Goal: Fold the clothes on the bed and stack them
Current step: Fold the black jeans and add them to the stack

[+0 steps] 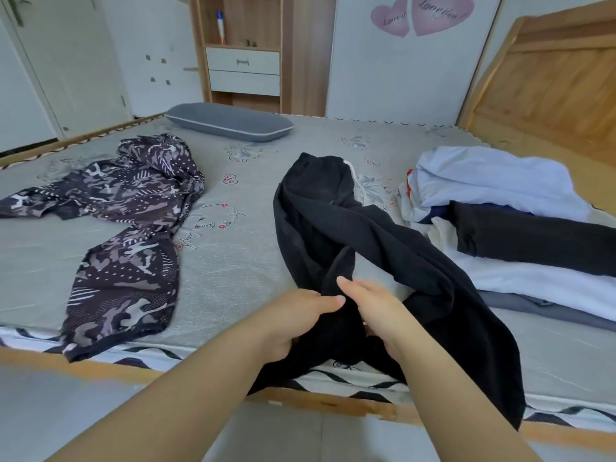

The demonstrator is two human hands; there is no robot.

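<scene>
Left hand [301, 320] and right hand [376, 313], fingers gripping black trousers [350, 228] (draped over bed edge [333, 400]), bare mattress between piles

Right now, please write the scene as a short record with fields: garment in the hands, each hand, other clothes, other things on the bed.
garment in hands: black trousers, white drawstring at waist, unfolded, legs hanging over the bed's near edge
left hand: grips the black fabric
right hand: grips the same fabric, close beside the left
other clothes: patterned dark garment spread at left; loose pile of clothes at right
also on bed: grey pillow at the far side
</scene>
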